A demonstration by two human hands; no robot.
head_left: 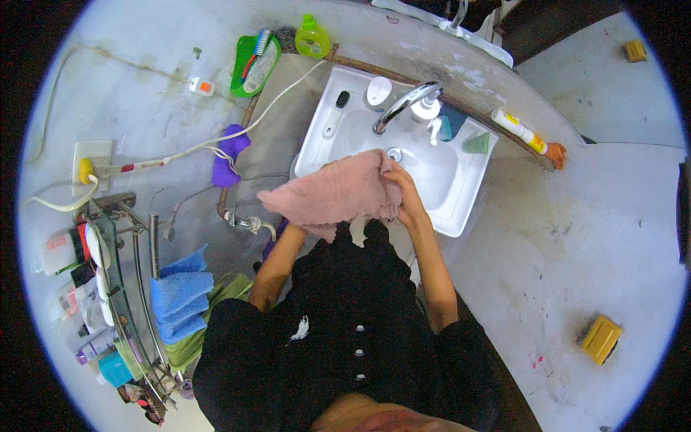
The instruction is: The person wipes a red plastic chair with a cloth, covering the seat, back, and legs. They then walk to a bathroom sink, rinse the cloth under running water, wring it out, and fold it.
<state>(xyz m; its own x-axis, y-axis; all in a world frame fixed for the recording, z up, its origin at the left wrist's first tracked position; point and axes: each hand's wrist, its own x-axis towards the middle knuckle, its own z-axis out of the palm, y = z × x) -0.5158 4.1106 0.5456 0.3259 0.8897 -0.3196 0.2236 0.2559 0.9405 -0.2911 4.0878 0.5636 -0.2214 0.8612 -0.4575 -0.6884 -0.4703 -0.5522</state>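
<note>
A pink terry towel (337,191) is stretched between my hands, above the front left part of a white washbasin (472,208). My right hand (407,197) grips its bunched right end, with the fingers curled over the cloth. My left forearm (283,251) reaches under the left part of the towel, which hides most of that hand and bears on it. Behind the towel a curved chrome faucet (407,102) rises over the bowl. The metal drain fitting (395,155) shows just past the towel's upper right corner.
On the basin's rim are a black-bristled brush (337,113), a white cup (379,92), a white pump bottle (425,110) and a green cup (476,143). Left, a wall rack (116,281) carries toiletries and a blue towel (182,299). A white cable (270,116) crosses from a wall socket (92,164).
</note>
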